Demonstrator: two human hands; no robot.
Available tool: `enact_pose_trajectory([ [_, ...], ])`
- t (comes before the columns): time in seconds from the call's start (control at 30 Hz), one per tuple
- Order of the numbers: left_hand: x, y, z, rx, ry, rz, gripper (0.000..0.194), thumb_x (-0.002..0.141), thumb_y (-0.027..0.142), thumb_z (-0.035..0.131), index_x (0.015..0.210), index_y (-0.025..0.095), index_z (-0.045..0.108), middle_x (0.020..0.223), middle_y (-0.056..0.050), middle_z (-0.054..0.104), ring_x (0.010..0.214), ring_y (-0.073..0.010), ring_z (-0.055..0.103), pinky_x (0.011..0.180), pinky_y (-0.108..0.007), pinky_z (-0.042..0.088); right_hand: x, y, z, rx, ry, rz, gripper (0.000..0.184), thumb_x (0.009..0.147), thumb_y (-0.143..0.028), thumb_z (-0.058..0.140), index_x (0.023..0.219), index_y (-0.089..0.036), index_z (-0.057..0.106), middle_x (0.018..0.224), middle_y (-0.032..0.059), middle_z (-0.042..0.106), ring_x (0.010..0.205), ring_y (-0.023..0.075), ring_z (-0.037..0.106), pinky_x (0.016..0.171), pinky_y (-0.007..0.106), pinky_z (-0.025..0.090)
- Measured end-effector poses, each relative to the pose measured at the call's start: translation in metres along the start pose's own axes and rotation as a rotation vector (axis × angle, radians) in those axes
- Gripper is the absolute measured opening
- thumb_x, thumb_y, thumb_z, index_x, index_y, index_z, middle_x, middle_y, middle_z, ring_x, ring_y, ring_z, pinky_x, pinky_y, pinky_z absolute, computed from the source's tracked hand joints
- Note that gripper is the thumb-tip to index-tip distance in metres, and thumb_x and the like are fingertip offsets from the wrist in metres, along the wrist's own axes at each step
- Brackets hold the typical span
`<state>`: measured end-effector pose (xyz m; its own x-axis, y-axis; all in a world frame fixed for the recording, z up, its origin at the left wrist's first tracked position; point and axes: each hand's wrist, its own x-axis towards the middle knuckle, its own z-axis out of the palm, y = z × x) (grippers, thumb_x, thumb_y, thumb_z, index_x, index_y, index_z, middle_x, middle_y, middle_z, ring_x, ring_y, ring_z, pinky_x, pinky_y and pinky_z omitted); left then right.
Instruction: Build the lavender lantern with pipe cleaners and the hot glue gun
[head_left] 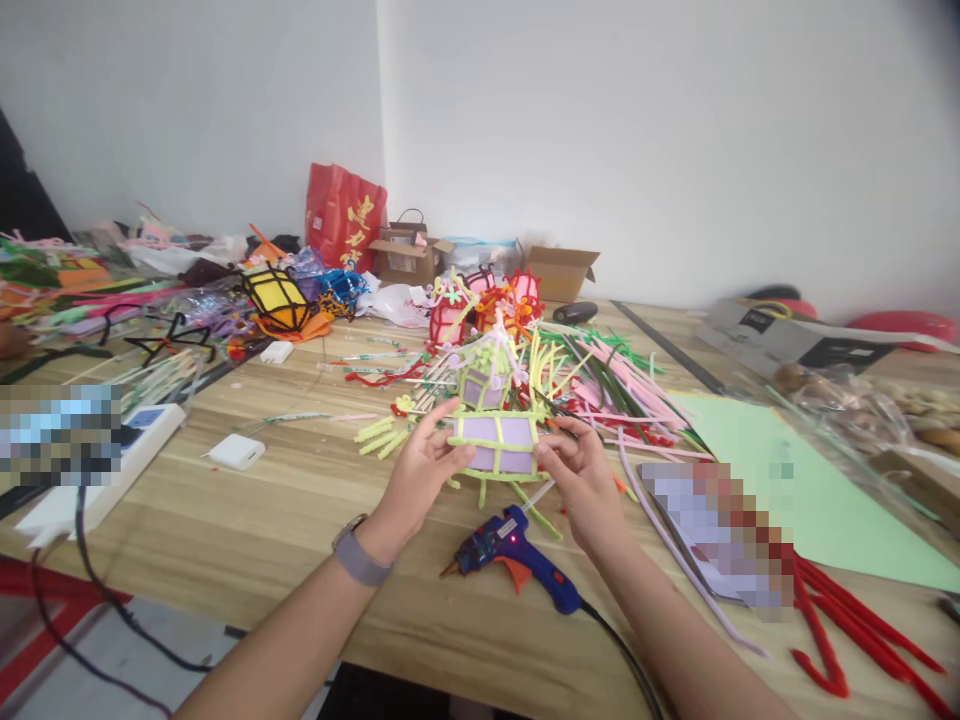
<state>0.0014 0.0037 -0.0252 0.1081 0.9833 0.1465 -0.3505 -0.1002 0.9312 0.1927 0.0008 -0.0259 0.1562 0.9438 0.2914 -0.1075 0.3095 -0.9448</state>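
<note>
Between my two hands is a small lantern (pixel 517 432) with lilac panels and a yellow-green pipe-cleaner frame. My left hand (pixel 426 468) pinches its left edge, thumb in front. At its right edge, my right hand (pixel 581 468) grips in the same way. Just behind it rises a smaller lilac and green tier (pixel 480 390) with a pale pink and green top; whether the two are joined I cannot tell. Below my hands, a blue hot glue gun (pixel 517 550) lies on the table, its nozzle pointing left and a small red light lit.
Loose pipe cleaners (pixel 622 385) pile up behind my hands, with red ones (pixel 847 630) at the right. Finished lanterns (pixel 277 300) stand farther back. A white power strip (pixel 105 490), a white charger (pixel 237 452) and a green sheet (pixel 810 490) lie around. The glue gun's cord (pixel 626 650) runs toward me.
</note>
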Motion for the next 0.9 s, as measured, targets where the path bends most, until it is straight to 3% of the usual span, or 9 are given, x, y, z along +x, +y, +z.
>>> enact_pose_trajectory([
  [0.1,0.002,0.0,0.0,0.058,0.072,0.026,0.033,0.065,0.032,0.078,0.093,0.017,0.068,0.086,-0.003,0.07,0.08,-0.0148,0.062,0.072,-0.025,0.048,0.0,0.004,0.0,0.037,0.036,0.029,0.047,0.067,-0.042,0.079,0.099,-0.025,0.049,0.068,-0.0048,0.064,0.061,0.0136,0.054,0.062,0.027,0.043],
  [0.2,0.003,0.001,0.001,0.075,0.123,0.014,0.025,0.061,0.031,0.079,0.077,0.016,0.067,0.072,0.0,0.066,0.069,-0.0129,0.058,0.065,-0.024,0.045,0.0,0.007,0.0,0.116,0.057,0.095,0.047,0.067,-0.04,0.08,0.1,-0.024,0.051,0.069,-0.0052,0.063,0.062,0.0126,0.053,0.062,0.026,0.042],
  [0.33,0.004,0.002,0.003,0.022,0.162,-0.006,0.025,0.058,0.029,0.079,0.075,0.016,0.067,0.069,0.001,0.064,0.064,-0.0109,0.054,0.06,-0.023,0.043,0.0,0.007,0.002,0.246,0.047,0.172,0.049,0.062,-0.035,0.083,0.098,-0.024,0.052,0.067,-0.0064,0.062,0.058,0.0109,0.051,0.059,0.024,0.04],
  [0.5,0.005,0.0,0.0,-0.022,0.135,-0.01,0.021,0.059,0.024,0.078,0.076,0.016,0.067,0.069,0.002,0.063,0.065,-0.0096,0.054,0.06,-0.02,0.042,-0.002,-0.001,0.004,0.271,-0.007,0.161,0.047,0.063,-0.036,0.083,0.097,-0.028,0.051,0.068,-0.0062,0.061,0.062,0.0138,0.054,0.063,0.027,0.041],
  [0.67,0.008,0.001,-0.003,-0.158,0.168,-0.027,0.026,0.056,0.022,0.081,0.077,0.017,0.066,0.068,0.004,0.062,0.061,-0.0062,0.053,0.057,-0.017,0.041,-0.003,-0.01,0.005,0.4,-0.106,0.207,0.037,0.062,-0.035,0.081,0.085,-0.028,0.053,0.081,-0.0025,0.063,0.07,0.0163,0.055,0.067,0.03,0.042],
  [0.77,0.01,0.002,-0.005,-0.241,0.199,-0.045,0.029,0.055,0.022,0.083,0.078,0.016,0.065,0.07,0.004,0.064,0.061,-0.0052,0.055,0.057,-0.016,0.043,-0.003,-0.015,0.004,0.507,-0.097,0.199,0.029,0.059,-0.031,0.076,0.069,-0.025,0.049,0.072,-0.0021,0.055,0.073,0.017,0.053,0.067,0.03,0.042],
  [0.9,0.012,0.002,-0.007,-0.293,0.217,-0.046,0.028,0.056,0.02,0.083,0.077,0.016,0.065,0.075,0.003,0.066,0.065,-0.0068,0.06,0.061,-0.018,0.046,-0.002,-0.02,0.002,0.511,-0.146,0.159,0.032,0.061,-0.035,0.067,0.063,-0.024,0.037,0.064,-0.0025,0.04,0.068,0.0174,0.048,0.067,0.033,0.04],
])
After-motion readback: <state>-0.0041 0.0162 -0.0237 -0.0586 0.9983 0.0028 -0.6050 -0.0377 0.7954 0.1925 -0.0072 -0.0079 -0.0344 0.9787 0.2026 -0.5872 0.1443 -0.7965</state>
